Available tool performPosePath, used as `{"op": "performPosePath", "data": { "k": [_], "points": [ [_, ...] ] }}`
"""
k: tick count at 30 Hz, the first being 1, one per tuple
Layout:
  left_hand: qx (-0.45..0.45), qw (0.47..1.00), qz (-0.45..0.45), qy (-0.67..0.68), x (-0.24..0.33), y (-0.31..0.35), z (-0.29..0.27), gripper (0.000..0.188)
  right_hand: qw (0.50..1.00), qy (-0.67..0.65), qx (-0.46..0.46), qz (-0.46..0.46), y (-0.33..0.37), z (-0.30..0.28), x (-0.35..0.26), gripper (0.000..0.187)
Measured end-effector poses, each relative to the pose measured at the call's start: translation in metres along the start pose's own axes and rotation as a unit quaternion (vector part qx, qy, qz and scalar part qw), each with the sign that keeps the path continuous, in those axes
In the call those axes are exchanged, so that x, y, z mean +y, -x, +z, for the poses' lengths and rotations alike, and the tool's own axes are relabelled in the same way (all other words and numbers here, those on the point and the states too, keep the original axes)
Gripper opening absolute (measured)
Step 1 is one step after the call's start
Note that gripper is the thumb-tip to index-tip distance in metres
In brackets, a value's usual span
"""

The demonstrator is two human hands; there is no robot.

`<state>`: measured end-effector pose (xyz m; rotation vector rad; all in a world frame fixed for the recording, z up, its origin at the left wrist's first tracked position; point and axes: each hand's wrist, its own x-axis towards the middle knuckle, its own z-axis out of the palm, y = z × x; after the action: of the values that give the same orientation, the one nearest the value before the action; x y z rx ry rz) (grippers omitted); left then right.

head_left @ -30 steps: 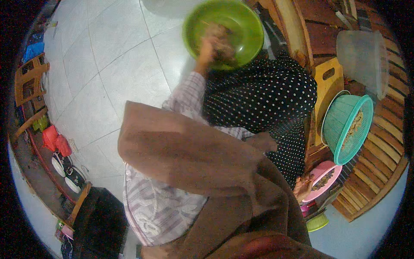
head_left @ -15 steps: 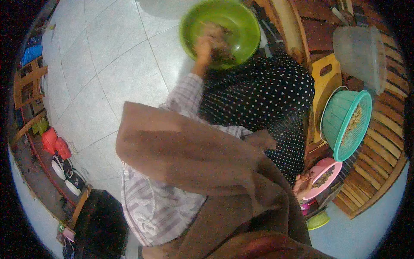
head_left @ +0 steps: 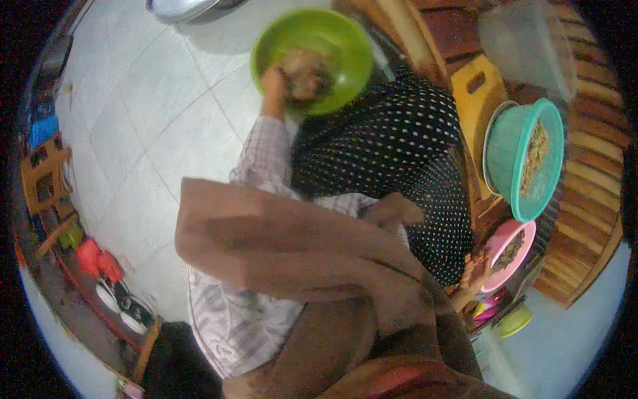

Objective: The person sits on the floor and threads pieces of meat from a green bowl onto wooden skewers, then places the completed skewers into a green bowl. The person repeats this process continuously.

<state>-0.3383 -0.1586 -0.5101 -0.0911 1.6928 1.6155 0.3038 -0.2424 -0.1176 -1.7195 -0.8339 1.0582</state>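
Observation:
My left hand [head_left: 275,84] reaches into a green bowl [head_left: 355,56] at the top of the view. It lies by the bowl's left side, against a blurred brownish mass [head_left: 306,70]. Motion smears its fingers, so I cannot make out whether they grip any of it. At the lower right, my right hand [head_left: 474,271] is beside a pink basket [head_left: 494,281] containing small dark pieces. Its fingers look spread, with nothing visible in them. Whether they touch the basket's rim is unclear.
A teal basket [head_left: 502,156] with pale strips stands to the right, by a yellow board [head_left: 468,103] and slatted wood [head_left: 585,213]. Above it is a translucent container [head_left: 525,43]. A metal vessel [head_left: 183,9] rests on the tiles [head_left: 159,123]. Red items [head_left: 98,259] line the left side.
The view has shifted, with a metal vessel now showing at the top. My left hand has drawn toward the bowl's left side. My right hand's fingers show more clearly beside the pink basket.

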Motion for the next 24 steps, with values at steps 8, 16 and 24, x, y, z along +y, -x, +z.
{"op": "performPosePath", "data": {
  "k": [8,16,24],
  "points": [
    [0.041,0.995,0.088,-0.005,0.06,-0.001,0.009,0.03,0.973,-0.217,-0.08,0.015,-0.009,0.02,0.017,0.026],
    [-0.242,0.942,0.215,0.086,0.253,0.193,0.156,0.042,0.972,0.177,0.06,-0.142,-0.061,0.065,0.02,0.02],
    [-0.575,0.671,0.446,-0.14,0.322,0.393,0.303,0.029,0.882,0.363,0.128,-0.273,-0.143,0.093,-0.012,0.016]
  ]
}}
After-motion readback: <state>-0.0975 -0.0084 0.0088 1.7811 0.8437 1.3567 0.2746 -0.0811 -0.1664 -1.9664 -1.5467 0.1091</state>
